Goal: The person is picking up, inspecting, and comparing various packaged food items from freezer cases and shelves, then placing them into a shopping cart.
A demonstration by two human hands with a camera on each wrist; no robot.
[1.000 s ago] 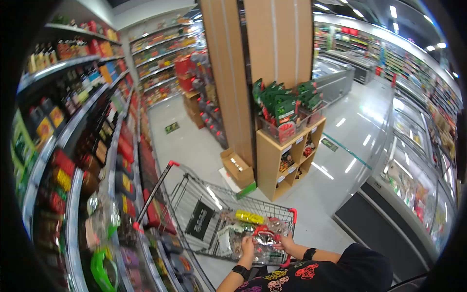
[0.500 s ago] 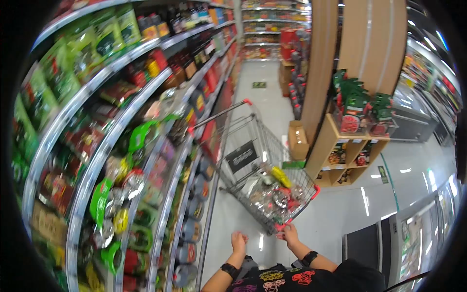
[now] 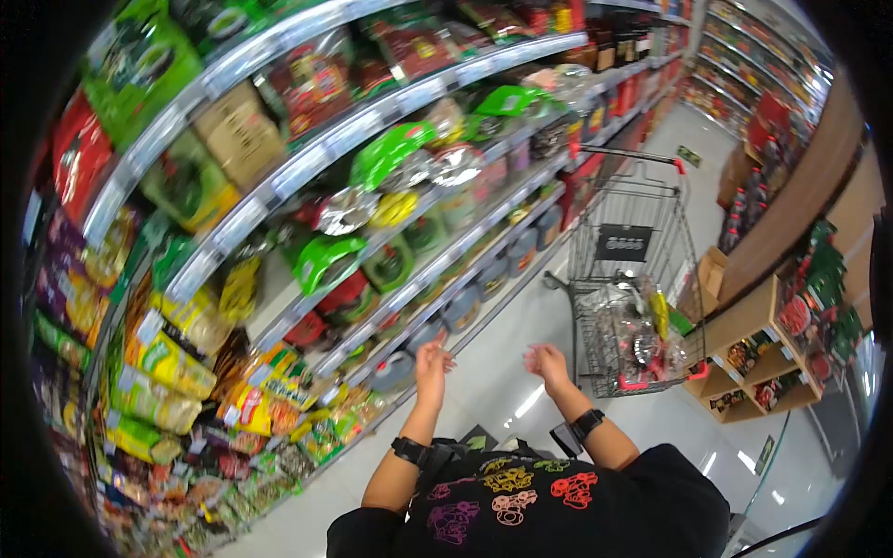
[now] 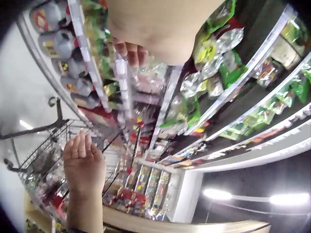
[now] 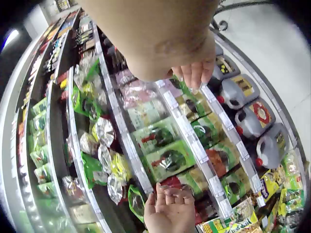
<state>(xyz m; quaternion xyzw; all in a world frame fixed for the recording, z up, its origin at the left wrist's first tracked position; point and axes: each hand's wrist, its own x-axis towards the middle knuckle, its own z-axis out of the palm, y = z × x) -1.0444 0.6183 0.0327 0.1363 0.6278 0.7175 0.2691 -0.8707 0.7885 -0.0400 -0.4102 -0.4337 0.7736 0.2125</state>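
From the head we look forward and down over the shirt [image 3: 539, 525] at six o'clock, with shelves [image 3: 414, 96] at ten and the cart [image 3: 623, 244] at three. On the left wrist we sit very near the left hand [image 3: 432, 369], at twelve, facing along the shelves and sharing the cart, here at eight, with the head view. On the right wrist, just as near the right hand [image 3: 550, 366], at one, we face the shelves and share the jugs [image 5: 256, 118], at three, with the head view.

Goods [image 3: 634, 321] in cart [image 3: 621, 244] blurry, can't ID; L arm [image 4: 160, 22] cut off @ top, L wrist cam
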